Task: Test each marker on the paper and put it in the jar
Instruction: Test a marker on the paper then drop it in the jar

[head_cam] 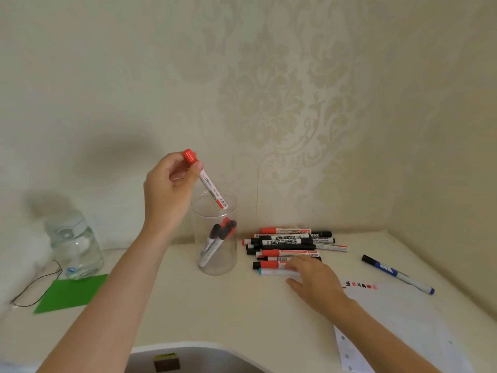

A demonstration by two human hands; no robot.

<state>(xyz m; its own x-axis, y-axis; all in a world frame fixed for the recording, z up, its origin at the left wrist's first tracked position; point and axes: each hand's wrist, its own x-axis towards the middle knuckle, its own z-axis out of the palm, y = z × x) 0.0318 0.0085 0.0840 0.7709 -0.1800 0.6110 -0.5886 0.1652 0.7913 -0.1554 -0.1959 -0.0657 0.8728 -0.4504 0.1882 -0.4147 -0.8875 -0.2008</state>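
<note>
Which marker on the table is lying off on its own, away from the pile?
The blue marker with the black cap, lying at the far right beside the paper. All the other loose ones are stacked together in the pile next to the jar.

both forearms are bare from the bottom edge of the view up to the wrists, with no sleeve showing on either. the left hand (168, 184) and the right hand (317, 285) are bare too. the nails on the left fingers (197, 166) that show are short and plain. nothing more of the person is in view.
</note>
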